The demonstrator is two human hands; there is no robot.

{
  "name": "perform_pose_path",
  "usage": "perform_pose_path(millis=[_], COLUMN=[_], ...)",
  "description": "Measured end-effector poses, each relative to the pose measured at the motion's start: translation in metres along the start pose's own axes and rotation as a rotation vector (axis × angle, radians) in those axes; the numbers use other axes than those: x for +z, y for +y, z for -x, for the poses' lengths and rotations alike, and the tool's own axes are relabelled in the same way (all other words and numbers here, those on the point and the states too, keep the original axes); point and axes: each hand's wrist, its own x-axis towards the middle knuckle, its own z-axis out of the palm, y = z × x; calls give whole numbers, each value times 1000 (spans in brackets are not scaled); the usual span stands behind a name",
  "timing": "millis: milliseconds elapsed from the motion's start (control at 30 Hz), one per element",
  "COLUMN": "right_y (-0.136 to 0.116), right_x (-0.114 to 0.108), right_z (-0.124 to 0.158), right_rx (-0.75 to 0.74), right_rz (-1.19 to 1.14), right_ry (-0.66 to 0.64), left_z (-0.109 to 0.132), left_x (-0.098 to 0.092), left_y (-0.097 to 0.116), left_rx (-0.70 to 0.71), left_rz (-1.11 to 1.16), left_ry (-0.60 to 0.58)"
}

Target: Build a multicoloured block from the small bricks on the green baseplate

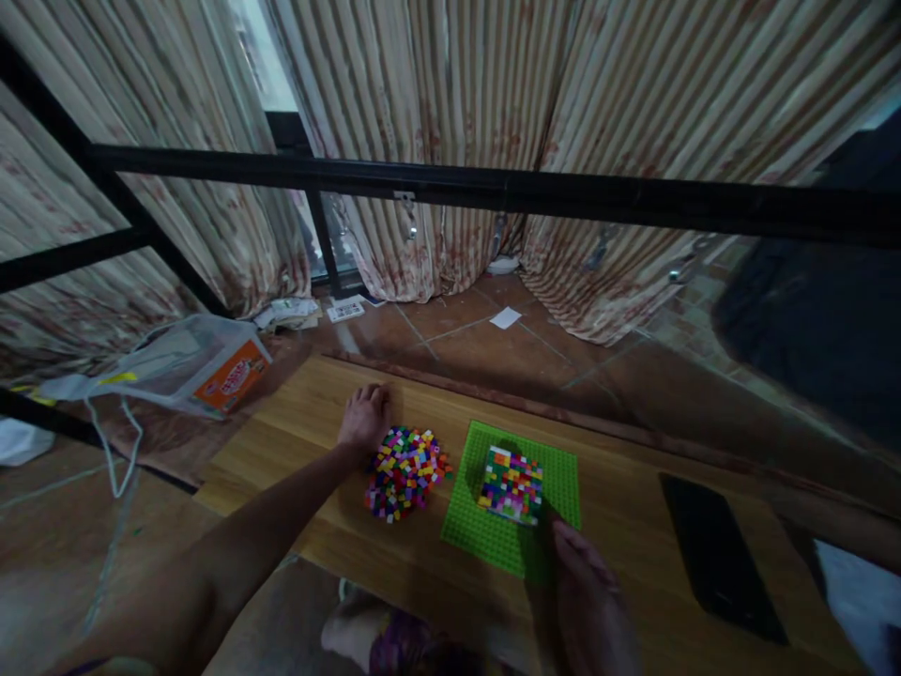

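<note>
A pile of small multicoloured bricks [404, 471] lies on the wooden table [633, 488]. To its right a green baseplate [563, 474] carries a square block of stacked coloured bricks [512, 483]. My left hand [364, 416] rests on the table at the far-left edge of the pile, fingers curled under; whether it holds a brick is hidden. My right hand [587, 591] sits at the near corner of the baseplate, just below the block, fingers together, dark and in shadow.
A black flat slab [718, 559] lies on the table's right side. A black metal rail [493, 188] crosses in front of striped curtains [479, 113]. On the tiled floor at left sit a clear plastic box [190, 361] and scattered papers [505, 317].
</note>
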Motion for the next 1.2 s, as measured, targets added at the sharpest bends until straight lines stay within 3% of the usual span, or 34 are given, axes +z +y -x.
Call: perform_pose_path(millis=[100,267,333,433,500,667,900,1033,1200], right_y=[0,0,1,-1,-3,6,33,39,39], right_x=[-7,8,25,60,84,130,156,167,174], right_z=[3,38,52,63,64,49,12,4,-4], right_rx=[-78,-352,-480,-637,-732,-871,-907,-865,-746], right_rz=[24,214,423,716,868,1017,1206,1296,1392], right_ry=[44,309,220,-203,-372,-387,-285,-274,-318], left_z=[1,4,4,3,3,2,-8,6,24], left_x=[3,3,0,-3,-3,-3,-8,-7,-6], left_y=[-4,-9,-8,-8,-8,-12,-12,9,39], left_rx=[14,46,46,34,32,45,11,33,107], left_rz=[-11,55,106,185,232,311,384,429,425], left_ry=[8,17,22,28,35,17,-79,-146,-144])
